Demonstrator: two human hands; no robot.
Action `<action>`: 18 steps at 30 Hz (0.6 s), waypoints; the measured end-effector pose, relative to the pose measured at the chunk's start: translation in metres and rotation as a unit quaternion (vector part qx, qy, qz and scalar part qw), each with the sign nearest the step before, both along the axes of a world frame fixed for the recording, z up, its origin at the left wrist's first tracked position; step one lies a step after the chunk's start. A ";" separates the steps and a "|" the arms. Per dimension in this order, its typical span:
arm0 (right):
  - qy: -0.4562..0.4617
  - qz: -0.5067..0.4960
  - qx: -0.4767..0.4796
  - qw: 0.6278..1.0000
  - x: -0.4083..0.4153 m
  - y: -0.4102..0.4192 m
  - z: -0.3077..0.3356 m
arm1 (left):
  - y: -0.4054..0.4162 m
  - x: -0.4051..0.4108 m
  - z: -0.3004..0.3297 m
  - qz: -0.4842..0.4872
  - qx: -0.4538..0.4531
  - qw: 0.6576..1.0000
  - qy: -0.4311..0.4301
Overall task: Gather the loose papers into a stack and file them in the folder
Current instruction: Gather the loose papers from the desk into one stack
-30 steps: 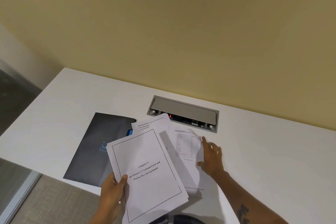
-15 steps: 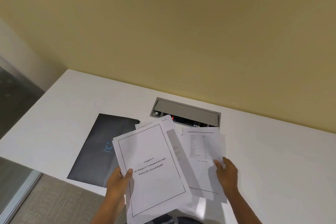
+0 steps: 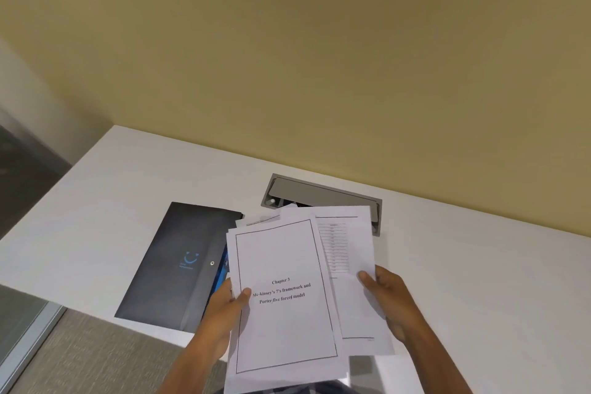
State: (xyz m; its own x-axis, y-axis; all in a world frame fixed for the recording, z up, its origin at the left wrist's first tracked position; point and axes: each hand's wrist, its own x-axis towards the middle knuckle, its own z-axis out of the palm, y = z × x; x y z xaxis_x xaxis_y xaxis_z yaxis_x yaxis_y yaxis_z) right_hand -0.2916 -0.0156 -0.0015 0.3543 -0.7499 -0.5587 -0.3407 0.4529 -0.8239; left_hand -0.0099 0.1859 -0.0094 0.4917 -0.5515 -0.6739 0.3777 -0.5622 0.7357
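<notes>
Head view. Left hand gripping the left edge of the front sheet, thumb on its printed face beside the centred title, other fingers hidden behind. Front sheet bordered by a thin black frame, title reading "Chapter 3", two lines beneath it; lower edge reaching the bottom of the view. Right hand gripping the right edge of the table sheet, thumb on top, fingers underneath. Table sheet lying partly behind the front sheet, offset to the right and slightly higher, a printed column of rows visible, too small to read. More sheets peeking out behind the front sheet at upper left, edges not aligned. Papers held up over the near edge of the desk, apart from its surface; exact count of sheets not discernible. Folder, dark grey with a blue smile mark and a snap button, flat on the desk just left of the papers, closed, one near corner at the desk edge, a blue strip showing along its right side. Grey cable hatch set into the desk behind the papers, partly covered by them. Yellow wall beyond.
</notes>
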 end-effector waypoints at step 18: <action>0.014 0.187 0.121 0.975 0.066 0.029 0.013 | 0.023 -0.001 0.011 -0.013 0.009 1.000 0.017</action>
State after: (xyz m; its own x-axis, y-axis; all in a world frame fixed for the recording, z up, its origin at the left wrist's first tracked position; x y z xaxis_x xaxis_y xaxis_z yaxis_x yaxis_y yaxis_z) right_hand -0.2257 0.0139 0.0111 0.5593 -0.4160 -0.7170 -0.5397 0.4737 -0.6959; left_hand -0.0109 0.2093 0.0015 0.4542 -0.5514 -0.6998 0.3883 -0.5844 0.7125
